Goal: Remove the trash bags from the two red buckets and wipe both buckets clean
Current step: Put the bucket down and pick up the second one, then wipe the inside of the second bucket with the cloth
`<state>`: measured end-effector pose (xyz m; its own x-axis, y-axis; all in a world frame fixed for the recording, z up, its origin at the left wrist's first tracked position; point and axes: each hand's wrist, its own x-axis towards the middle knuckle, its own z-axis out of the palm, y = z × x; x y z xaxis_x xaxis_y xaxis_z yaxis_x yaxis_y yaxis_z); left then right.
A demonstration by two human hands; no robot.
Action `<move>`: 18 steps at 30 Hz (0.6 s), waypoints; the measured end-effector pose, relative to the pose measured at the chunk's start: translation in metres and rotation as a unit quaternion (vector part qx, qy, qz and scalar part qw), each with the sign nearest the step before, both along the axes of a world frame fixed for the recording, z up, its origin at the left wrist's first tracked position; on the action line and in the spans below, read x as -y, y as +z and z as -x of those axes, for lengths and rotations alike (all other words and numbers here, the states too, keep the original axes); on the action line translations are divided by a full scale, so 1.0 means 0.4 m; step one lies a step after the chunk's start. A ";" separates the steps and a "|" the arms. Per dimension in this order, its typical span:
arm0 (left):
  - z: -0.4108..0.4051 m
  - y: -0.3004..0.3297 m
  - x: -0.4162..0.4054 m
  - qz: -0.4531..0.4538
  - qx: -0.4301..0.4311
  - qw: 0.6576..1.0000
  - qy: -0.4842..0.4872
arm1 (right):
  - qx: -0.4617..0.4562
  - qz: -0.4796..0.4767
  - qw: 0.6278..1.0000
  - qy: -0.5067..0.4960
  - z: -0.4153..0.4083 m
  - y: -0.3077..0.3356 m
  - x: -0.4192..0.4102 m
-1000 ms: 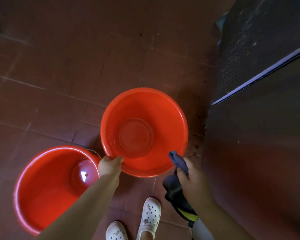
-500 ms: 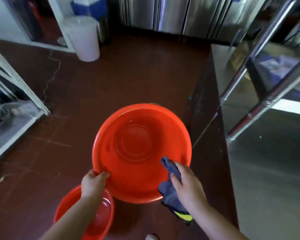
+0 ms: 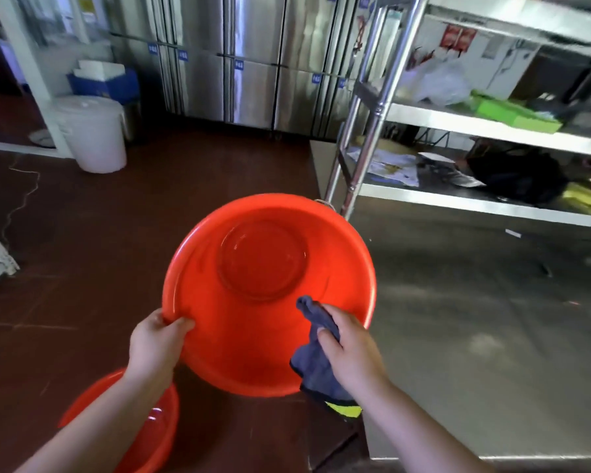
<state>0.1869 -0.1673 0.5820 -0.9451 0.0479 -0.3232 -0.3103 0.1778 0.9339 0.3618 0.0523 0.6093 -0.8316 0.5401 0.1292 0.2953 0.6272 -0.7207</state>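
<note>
A red bucket (image 3: pixel 253 356) is held up in front of me, tilted so its empty inside faces me; no bag is in it. My left hand (image 3: pixel 156 344) grips its near left rim. My right hand (image 3: pixel 350 349) clutches a dark blue cloth (image 3: pixel 316 365) with a yellow-green edge, pressed against the bucket's near right inner wall. The second red bucket (image 3: pixel 154 435) stands on the floor at the lower left, partly hidden by my left forearm; no bag shows in the visible part.
A steel counter (image 3: pixel 475 319) lies to the right, with a steel shelf rack (image 3: pixel 372 107) of papers and bags above it. Steel fridge doors (image 3: pixel 253 63) line the back wall. A white lidded bucket (image 3: pixel 93 134) stands on the brown tiled floor at the back left.
The bucket has been lifted from the floor to chest height. My view has swung up from the floor to the room. The cloth hand has moved inside the bucket's rim.
</note>
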 end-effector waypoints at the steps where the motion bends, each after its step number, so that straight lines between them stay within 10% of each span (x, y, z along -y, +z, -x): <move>1: -0.027 0.018 -0.016 -0.004 -0.002 1.000 -0.014 | -0.003 -0.008 1.000 -0.006 -0.039 0.016 -0.004; 18: -0.324 0.079 -0.610 -0.009 -0.060 0.990 -0.125 | 0.075 -0.093 0.991 -0.062 -0.445 0.087 -0.445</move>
